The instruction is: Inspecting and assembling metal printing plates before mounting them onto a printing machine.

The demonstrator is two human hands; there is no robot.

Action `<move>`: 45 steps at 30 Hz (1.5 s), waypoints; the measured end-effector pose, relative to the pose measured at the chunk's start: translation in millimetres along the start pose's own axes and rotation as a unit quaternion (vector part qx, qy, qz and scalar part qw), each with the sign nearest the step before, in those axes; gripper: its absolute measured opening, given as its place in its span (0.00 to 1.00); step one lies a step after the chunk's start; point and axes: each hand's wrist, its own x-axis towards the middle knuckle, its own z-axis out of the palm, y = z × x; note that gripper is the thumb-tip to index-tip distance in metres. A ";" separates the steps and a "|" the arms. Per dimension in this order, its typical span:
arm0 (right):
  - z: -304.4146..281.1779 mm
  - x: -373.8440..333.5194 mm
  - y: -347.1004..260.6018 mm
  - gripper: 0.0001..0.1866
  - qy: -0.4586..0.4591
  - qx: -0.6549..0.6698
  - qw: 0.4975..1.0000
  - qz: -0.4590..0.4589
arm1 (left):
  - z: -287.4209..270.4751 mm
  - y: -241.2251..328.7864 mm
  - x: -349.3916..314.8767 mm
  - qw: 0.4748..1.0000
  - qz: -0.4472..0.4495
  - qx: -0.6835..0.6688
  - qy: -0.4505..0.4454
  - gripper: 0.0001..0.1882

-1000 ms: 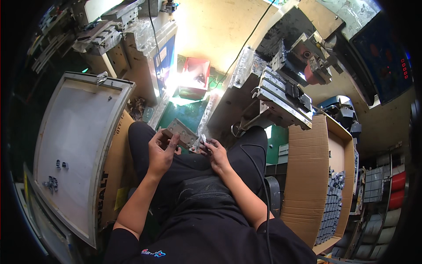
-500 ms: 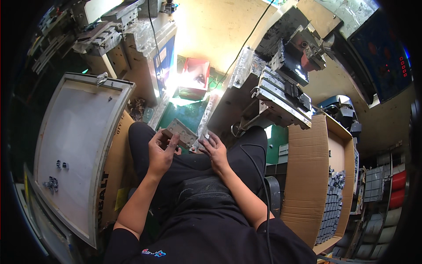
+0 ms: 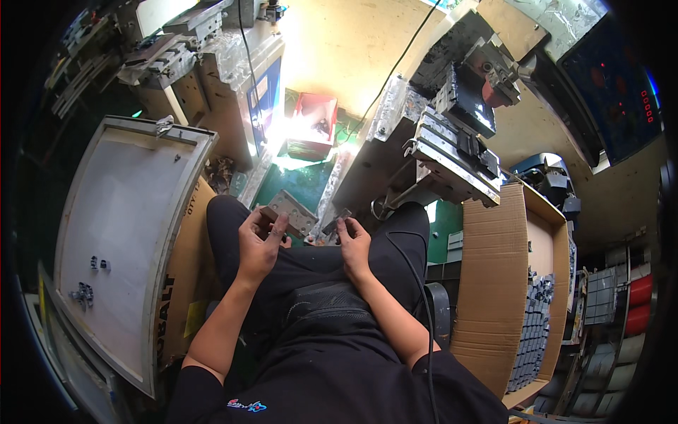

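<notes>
Above my lap, my left hand (image 3: 259, 240) grips a grey metal block with holes (image 3: 290, 211), thumb on its near face. The block is tilted, its far end pointing up and to the right. To the right of it my right hand (image 3: 352, 244) pinches a small dark metal piece (image 3: 337, 220) between thumb and fingers. The piece and the block are a short gap apart. What shape the small piece has is too small to tell.
A white framed board (image 3: 120, 212) at left carries several small metal parts (image 3: 83, 295). At right an open cardboard box (image 3: 487, 297) holds rows of grey parts (image 3: 533, 339). Ahead stand a machine with a metal vise (image 3: 459, 155) and a red box (image 3: 311, 145). A cable (image 3: 424, 283) crosses my right leg.
My right hand has turned and its fingers have drawn in; the small dark piece now shows beyond the fingertips. My left hand and the block have hardly moved.
</notes>
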 end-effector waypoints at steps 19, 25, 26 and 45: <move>-14.8 -4.1 -62.5 0.18 0.015 -0.057 0.990 -0.130 | -0.9 -8.1 2.4 1.000 -0.016 0.010 -0.020 0.11; 6.5 -34.3 -135.9 0.13 -0.096 -0.033 0.972 -0.214 | 1.1 -4.7 0.9 0.997 -0.060 -0.011 -0.045 0.12; 10.0 -34.4 -138.1 0.12 -0.131 -0.110 0.961 -0.219 | 1.1 -4.6 -0.1 0.997 -0.057 -0.022 -0.050 0.12; 44.7 -23.9 -127.1 0.08 -0.126 -0.206 0.928 -0.283 | 5.9 2.0 -3.3 0.993 -0.061 -0.090 -0.048 0.12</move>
